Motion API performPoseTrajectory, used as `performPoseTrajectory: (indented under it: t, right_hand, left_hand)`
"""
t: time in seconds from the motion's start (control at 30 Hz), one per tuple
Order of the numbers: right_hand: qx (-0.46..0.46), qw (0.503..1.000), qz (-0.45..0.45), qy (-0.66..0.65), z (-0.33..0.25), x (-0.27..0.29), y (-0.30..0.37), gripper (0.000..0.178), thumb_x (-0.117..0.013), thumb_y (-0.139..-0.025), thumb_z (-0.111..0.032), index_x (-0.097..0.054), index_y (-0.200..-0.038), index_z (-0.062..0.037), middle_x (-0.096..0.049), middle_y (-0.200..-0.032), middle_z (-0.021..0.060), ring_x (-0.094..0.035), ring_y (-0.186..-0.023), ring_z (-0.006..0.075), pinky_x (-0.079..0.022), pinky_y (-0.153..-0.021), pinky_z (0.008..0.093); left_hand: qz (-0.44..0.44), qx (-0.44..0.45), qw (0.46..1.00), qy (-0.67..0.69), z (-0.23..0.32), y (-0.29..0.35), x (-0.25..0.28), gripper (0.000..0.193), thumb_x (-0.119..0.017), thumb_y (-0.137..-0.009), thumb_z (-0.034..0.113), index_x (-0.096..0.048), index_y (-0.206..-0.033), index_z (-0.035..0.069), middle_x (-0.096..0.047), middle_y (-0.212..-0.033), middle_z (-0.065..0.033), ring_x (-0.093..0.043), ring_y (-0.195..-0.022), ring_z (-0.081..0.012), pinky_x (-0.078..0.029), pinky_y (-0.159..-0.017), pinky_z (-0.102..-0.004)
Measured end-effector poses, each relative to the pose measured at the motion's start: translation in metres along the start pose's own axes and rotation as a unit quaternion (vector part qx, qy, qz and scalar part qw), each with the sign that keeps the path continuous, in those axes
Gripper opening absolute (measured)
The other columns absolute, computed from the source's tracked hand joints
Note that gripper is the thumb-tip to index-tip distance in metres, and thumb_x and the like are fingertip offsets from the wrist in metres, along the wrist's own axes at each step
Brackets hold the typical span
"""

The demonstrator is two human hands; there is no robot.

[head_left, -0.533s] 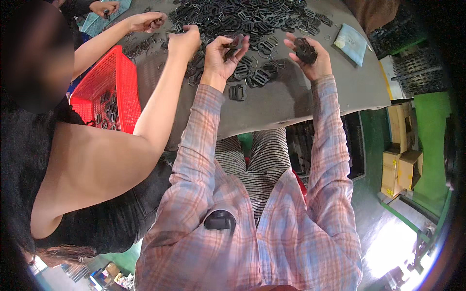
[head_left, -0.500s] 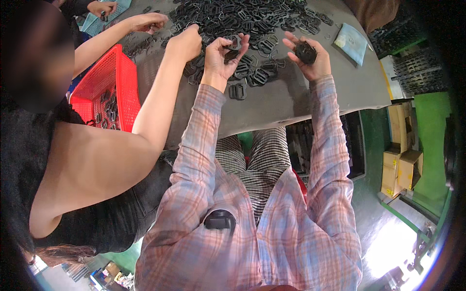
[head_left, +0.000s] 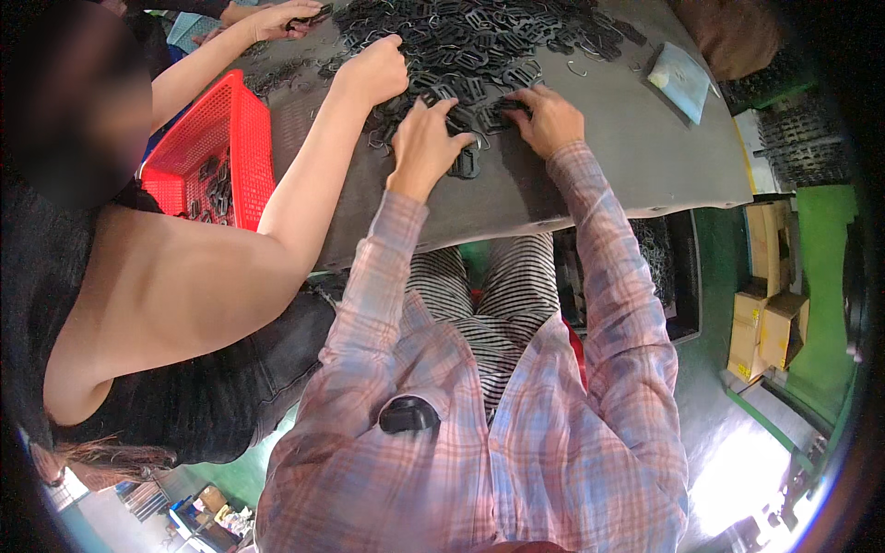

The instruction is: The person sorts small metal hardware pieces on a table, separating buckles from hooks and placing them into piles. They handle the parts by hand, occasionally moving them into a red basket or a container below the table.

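A heap of black plastic buckles (head_left: 479,41), some with metal wire loops, covers the far middle of the table. My left hand (head_left: 422,147) rests at the heap's near edge, thumb and fingers apart, fingertips touching the buckles there. A loose black buckle (head_left: 466,164) lies just right of its thumb. To the right, my right hand (head_left: 551,122) has its thumb and fingers closed on a black buckle (head_left: 510,112) at the heap's edge; the fingers partly hide it.
Close on my left sits a co-worker, whose closed hand (head_left: 376,72) is at the heap; the other holds a black buckle (head_left: 312,17). A red basket (head_left: 251,152) contains several buckles. A light-blue packet (head_left: 680,83) lies on the grey tabletop (head_left: 645,166). Cardboard boxes (head_left: 758,323) stand at right.
Both my hands have come down to the near edge of the heap, the right one moving leftward. The dark items in my palms no longer show. The co-worker's far hand now shows a buckle.
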State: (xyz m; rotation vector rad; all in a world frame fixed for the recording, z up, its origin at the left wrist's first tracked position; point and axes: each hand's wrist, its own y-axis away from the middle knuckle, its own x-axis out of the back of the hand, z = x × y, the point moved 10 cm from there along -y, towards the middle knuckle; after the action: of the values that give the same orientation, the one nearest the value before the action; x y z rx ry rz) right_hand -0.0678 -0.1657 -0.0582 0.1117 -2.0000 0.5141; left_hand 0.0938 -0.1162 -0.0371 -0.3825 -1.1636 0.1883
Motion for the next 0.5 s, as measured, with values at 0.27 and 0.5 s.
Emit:
performPoseTrajectory:
  t: [0.27,0.5]
  right_hand:
    - [-0.243,0.742,-0.085,-0.619,0.063,-0.003,-0.011,0.038,-0.053,-0.092,-0.036,-0.060,-0.115,-0.0064,-0.066,-0.095,0.0081,-0.060,-0.079,0.0168,-0.046,-0.063,0.0263]
    - [-0.164,0.833,-0.095,-0.520,0.036,0.007,0.000,0.033,-0.067,-0.081,-0.033,-0.066,-0.104,-0.0099,-0.068,-0.098,0.0045,-0.063,-0.093,0.0176,-0.050,-0.075,0.0326]
  left_hand:
    - [-0.088,-0.002,0.996,0.021,-0.009,-0.043,-0.018,0.040,-0.064,-0.080,0.035,-0.064,-0.109,0.008,-0.064,-0.093,-0.0219,-0.062,-0.087,-0.0368,-0.049,-0.078,-0.0440]
    - [-0.177,0.095,0.802,0.562,-0.008,-0.029,-0.034,0.049,-0.044,-0.095,0.013,-0.031,-0.143,0.018,-0.063,-0.107,-0.0125,-0.063,-0.068,-0.0139,-0.049,-0.054,-0.0234]
